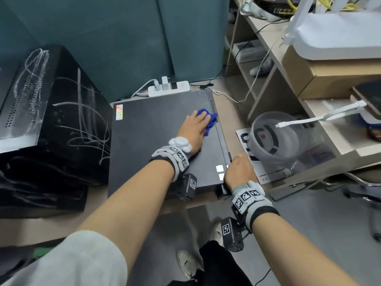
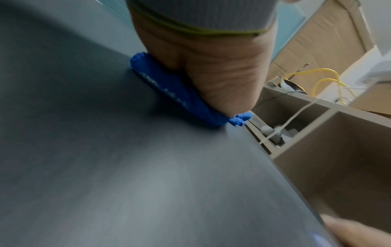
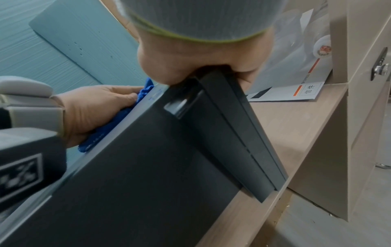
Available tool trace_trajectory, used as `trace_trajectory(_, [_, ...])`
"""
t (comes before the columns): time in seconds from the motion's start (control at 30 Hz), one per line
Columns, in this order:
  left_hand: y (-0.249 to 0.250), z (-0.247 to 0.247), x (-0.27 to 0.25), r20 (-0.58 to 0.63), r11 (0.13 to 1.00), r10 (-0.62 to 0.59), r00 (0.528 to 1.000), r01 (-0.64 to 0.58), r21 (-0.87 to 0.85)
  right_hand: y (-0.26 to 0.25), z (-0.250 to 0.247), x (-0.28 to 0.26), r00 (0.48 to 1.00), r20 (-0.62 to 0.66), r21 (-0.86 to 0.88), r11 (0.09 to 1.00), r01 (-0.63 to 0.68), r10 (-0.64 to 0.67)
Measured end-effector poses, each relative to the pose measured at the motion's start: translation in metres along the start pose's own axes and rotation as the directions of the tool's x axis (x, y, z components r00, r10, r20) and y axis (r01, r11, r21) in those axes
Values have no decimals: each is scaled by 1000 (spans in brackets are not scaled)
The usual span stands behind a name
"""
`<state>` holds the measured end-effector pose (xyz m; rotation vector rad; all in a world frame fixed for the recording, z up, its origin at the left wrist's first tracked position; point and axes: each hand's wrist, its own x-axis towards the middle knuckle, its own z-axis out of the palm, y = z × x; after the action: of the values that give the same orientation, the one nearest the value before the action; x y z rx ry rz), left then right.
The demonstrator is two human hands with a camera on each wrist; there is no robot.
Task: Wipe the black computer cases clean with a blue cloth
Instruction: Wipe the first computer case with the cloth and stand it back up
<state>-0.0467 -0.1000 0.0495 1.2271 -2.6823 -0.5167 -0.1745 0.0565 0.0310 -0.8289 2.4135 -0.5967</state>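
Observation:
A black computer case (image 1: 156, 145) lies flat on a low wooden platform. My left hand (image 1: 194, 127) lies flat on its top near the far right edge and presses a crumpled blue cloth (image 1: 209, 118) down with straight fingers. The left wrist view shows the palm (image 2: 211, 66) on the cloth (image 2: 169, 93) over the case top (image 2: 105, 167). My right hand (image 1: 239, 168) grips the case's near right edge; its fingers curl round the case's rim (image 3: 213, 93) in the right wrist view. A second black case (image 1: 66, 120), streaked with dust marks, stands to the left.
A white power strip (image 1: 169, 87) with plugs lies behind the case. To the right stands a beige shelf unit (image 1: 288, 96) with a clear plastic tub (image 1: 272, 139), cables and a cardboard box (image 1: 329, 77). A teal panel wall (image 1: 103, 38) rises behind. My shoes (image 1: 189, 263) are on the grey floor.

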Motion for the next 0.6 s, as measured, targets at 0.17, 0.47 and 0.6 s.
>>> trace_trajectory(0.17, [30,21,-31,37,993,104,994,-102,-59,-1,0,-5,997,-65,66,997,37,-33])
trace_trajectory(0.47, [59,40,-94,81,957,271,959,-260,-131,1,0,-7,989,-131,143,986,85,-66])
trace_trajectory(0.6, [31,36,-118,71,963,260,963,-254,-90,2,1,-9,988,-144,140,987,78,-57])
